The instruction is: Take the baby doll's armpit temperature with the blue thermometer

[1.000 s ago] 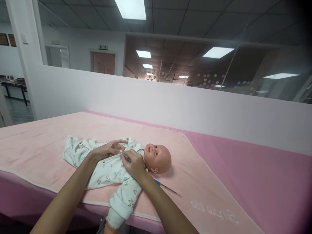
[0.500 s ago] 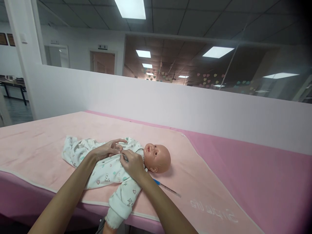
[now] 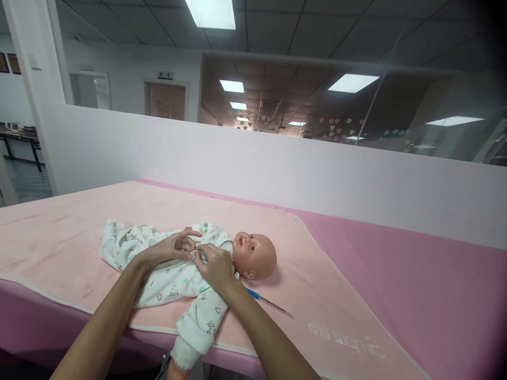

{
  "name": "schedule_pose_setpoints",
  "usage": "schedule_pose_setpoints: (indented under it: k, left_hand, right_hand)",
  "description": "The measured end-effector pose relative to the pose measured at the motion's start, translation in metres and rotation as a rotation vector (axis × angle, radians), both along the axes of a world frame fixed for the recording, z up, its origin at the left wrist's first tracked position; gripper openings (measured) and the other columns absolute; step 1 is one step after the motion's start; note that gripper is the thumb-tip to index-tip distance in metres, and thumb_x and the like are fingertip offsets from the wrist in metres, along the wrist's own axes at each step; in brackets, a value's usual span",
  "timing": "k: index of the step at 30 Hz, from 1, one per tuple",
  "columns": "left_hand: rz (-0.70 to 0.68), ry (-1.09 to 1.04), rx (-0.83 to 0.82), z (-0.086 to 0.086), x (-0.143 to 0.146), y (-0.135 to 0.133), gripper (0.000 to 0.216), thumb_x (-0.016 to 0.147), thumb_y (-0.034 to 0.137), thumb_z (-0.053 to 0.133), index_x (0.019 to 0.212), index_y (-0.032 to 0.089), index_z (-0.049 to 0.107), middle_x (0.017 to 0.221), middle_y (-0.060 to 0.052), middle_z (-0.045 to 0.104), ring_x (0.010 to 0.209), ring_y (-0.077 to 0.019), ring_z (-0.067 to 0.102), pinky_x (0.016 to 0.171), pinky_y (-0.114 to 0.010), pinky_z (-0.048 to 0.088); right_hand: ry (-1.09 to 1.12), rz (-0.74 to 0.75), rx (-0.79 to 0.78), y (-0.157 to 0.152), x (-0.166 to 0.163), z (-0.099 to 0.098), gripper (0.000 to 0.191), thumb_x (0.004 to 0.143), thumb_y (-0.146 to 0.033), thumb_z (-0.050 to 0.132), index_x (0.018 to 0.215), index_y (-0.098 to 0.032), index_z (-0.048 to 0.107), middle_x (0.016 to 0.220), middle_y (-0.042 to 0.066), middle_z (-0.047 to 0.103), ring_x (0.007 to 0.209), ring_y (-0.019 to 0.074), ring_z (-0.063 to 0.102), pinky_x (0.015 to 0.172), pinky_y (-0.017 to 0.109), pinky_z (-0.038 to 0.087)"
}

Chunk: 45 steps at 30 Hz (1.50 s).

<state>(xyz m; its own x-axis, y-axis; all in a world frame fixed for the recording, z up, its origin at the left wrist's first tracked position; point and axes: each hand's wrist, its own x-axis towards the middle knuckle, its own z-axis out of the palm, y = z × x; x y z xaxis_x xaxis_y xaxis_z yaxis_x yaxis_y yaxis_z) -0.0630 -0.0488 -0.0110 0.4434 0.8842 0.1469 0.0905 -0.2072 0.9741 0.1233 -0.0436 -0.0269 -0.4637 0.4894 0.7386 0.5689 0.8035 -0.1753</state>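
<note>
A baby doll (image 3: pixel 259 256) lies on its back, head to the right, dressed in a white printed outfit (image 3: pixel 180 282). Both my hands meet over its chest. My left hand (image 3: pixel 178 247) has curled fingers, with thumb and fingertips closed at a thin white strip of the outfit's front; I cannot tell whether it is a tie or an edge. Beside it, nearer the doll's neck, my right hand (image 3: pixel 215 264) pinches the same strip. One sleeve (image 3: pixel 200 322) hangs over the front edge toward me. A blue-capped pen (image 3: pixel 269 302) lies near my right forearm.
A peach pad (image 3: pixel 317 295) with white lettering covers much of the pink padded table (image 3: pixel 435 274). A low white wall (image 3: pixel 257 163) with glass above runs behind it. A dark-legged table (image 3: pixel 21 137) stands beyond the opening at far left.
My left hand has shifted slightly left and down, and its fingers are more curled at the outfit's front. My right hand stays almost in place; the doll has not visibly moved.
</note>
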Motion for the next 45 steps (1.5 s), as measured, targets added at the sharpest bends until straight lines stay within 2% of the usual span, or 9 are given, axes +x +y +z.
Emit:
schedule_pose_setpoints:
  k: [2,6,12,16,21,28,34,42,45]
  left_hand:
    - [0.012,0.0,0.015,-0.002,0.002,-0.002,0.066,0.064,0.018,0.072,0.124,0.026,0.044,0.087,-0.001,0.054,0.079,-0.0118,0.052,0.07,-0.022,0.043]
    - [0.076,0.003,0.034,-0.001,0.007,-0.008,0.06,0.066,0.017,0.069,0.121,0.025,0.045,0.087,-0.001,0.054,0.081,-0.0128,0.053,0.071,-0.023,0.044]
    - [0.137,-0.044,0.02,0.004,0.012,-0.016,0.057,0.065,0.012,0.067,0.118,0.021,0.048,0.082,0.0,0.055,0.074,-0.0103,0.052,0.069,-0.021,0.044]
    - [0.202,-0.049,0.023,0.001,0.011,-0.016,0.058,0.064,0.012,0.067,0.118,0.02,0.048,0.08,0.0,0.057,0.07,-0.0091,0.051,0.068,-0.021,0.044]
    - [0.253,-0.026,0.086,-0.006,0.01,-0.015,0.056,0.064,0.013,0.066,0.118,0.017,0.048,0.079,-0.001,0.059,0.068,-0.0097,0.05,0.064,-0.021,0.042]
    - [0.171,-0.025,0.147,-0.006,0.012,-0.018,0.053,0.07,0.016,0.064,0.12,0.018,0.045,0.082,-0.002,0.056,0.07,-0.0093,0.049,0.066,-0.022,0.041]
    - [0.132,-0.083,0.148,-0.005,0.011,-0.019,0.063,0.072,0.017,0.064,0.128,0.024,0.036,0.087,-0.002,0.054,0.072,-0.0097,0.049,0.066,-0.022,0.042]
    - [0.112,-0.158,0.129,-0.006,0.01,-0.02,0.044,0.07,0.017,0.067,0.111,0.021,0.05,0.08,0.0,0.053,0.074,-0.0103,0.051,0.068,-0.023,0.042]
    - [0.115,-0.154,0.107,-0.004,0.011,-0.019,0.045,0.07,0.017,0.068,0.111,0.02,0.051,0.084,-0.001,0.054,0.075,-0.0106,0.051,0.069,-0.023,0.042]
  right_hand:
    - [0.011,0.002,-0.008,0.0,0.0,0.0,0.012,0.079,-0.021,0.05,0.081,-0.022,0.062,0.075,0.0,0.067,0.063,0.0123,0.059,0.053,0.02,0.036]
    - [0.033,0.001,-0.02,0.0,0.0,0.0,0.015,0.08,-0.02,0.049,0.088,-0.022,0.062,0.077,0.0,0.066,0.064,0.012,0.059,0.054,0.02,0.037]
    - [0.057,-0.011,-0.034,-0.001,0.001,-0.002,0.015,0.082,-0.025,0.049,0.091,-0.022,0.061,0.081,0.0,0.062,0.066,0.0107,0.057,0.053,0.021,0.035]
    - [0.07,-0.06,0.011,-0.002,0.0,-0.004,0.014,0.084,-0.027,0.048,0.082,-0.022,0.061,0.079,0.0,0.059,0.065,0.0108,0.053,0.053,0.023,0.032]
    - [0.078,-0.052,0.096,0.0,0.0,-0.003,0.013,0.081,-0.025,0.052,0.072,-0.02,0.06,0.081,0.002,0.06,0.077,0.015,0.048,0.064,0.027,0.034]
    - [0.087,0.026,0.047,0.002,0.002,0.001,0.011,0.078,-0.018,0.054,0.067,-0.018,0.055,0.074,0.001,0.059,0.077,0.015,0.048,0.079,0.031,0.033]
    - [0.123,0.065,-0.092,0.004,0.001,0.0,0.01,0.081,-0.018,0.051,0.073,-0.019,0.057,0.075,0.002,0.059,0.076,0.0149,0.05,0.071,0.027,0.036]
    - [0.232,0.083,-0.19,0.003,0.002,0.004,0.012,0.079,-0.016,0.05,0.072,-0.02,0.059,0.072,0.0,0.062,0.074,0.0149,0.052,0.07,0.027,0.036]
    - [0.266,0.093,-0.201,0.002,0.002,0.005,0.013,0.078,-0.012,0.049,0.077,-0.02,0.06,0.076,0.0,0.062,0.077,0.0149,0.052,0.072,0.026,0.036]
